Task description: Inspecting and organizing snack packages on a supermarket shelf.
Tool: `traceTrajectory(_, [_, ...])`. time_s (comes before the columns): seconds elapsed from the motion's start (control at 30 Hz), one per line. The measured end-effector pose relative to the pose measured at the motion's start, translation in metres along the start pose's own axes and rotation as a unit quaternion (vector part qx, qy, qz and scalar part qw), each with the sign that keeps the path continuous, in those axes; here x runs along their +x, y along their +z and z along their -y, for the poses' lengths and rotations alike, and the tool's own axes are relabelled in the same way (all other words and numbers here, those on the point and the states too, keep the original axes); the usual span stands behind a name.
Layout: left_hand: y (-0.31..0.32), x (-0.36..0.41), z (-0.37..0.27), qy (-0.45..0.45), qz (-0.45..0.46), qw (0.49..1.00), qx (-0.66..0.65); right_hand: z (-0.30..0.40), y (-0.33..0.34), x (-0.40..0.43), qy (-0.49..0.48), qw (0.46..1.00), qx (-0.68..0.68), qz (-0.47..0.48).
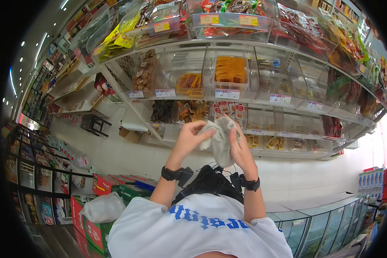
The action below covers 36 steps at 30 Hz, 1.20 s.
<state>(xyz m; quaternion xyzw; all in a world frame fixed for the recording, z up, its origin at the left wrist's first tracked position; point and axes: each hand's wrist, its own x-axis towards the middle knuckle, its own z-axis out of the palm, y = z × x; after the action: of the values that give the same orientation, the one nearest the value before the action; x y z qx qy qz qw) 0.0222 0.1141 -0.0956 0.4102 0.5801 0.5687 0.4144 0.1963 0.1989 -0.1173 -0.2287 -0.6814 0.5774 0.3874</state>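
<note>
A crumpled light grey cloth point(222, 142) hangs between my two hands, in front of the shop shelves. My left hand point(193, 137) pinches its left side between thumb and fingers. On the other side, my right hand point(240, 145) grips the cloth with the thumb on top; some of its fingers are hidden behind the fabric. Beyond my hands stands a clear plastic bin with red and white packets point(229, 109). Above that, a clear tub point(231, 84) holds stacked orange packets point(231, 69).
A tiered white shelf rack point(177, 42) with clear bins spans the front. Stacked cartons point(95, 230) and a plastic-wrapped bundle point(104, 207) stand to my left. Glass display cases point(319, 225) line the right. A dark stool point(95, 125) is on the pale floor point(116, 154) farther left.
</note>
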Motion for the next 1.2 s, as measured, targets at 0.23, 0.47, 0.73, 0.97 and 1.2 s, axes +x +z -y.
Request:
traceTrajectory(0.23, [0.000, -0.028, -0.012, 0.078, -0.034, 0.995, -0.042, 0.009, -0.026, -0.031, 0.046, 0.996, 0.018, -0.078])
traceTrajectory(0.47, [0.004, -0.039, -0.027, 0.125, 0.004, 0.989, 0.083, 0.022, -0.038, -0.044, 0.022, 0.995, 0.075, -0.066])
traceTrajectory(0.73, [-0.010, -0.041, -0.020, -0.013, 0.038, 0.995, 0.093, 0.022, -0.054, -0.042, -0.013, 0.957, -0.005, -0.291])
traceTrajectory(0.97, [0.019, -0.037, -0.012, 0.030, 0.011, 0.999, 0.017, 0.034, -0.025, -0.036, -0.105, 0.915, -0.165, -0.352])
traceTrajectory(1.2, [0.029, -0.039, -0.029, 0.072, -0.034, 0.997, 0.021, 0.018, -0.021, -0.031, -0.109, 0.956, -0.143, -0.231])
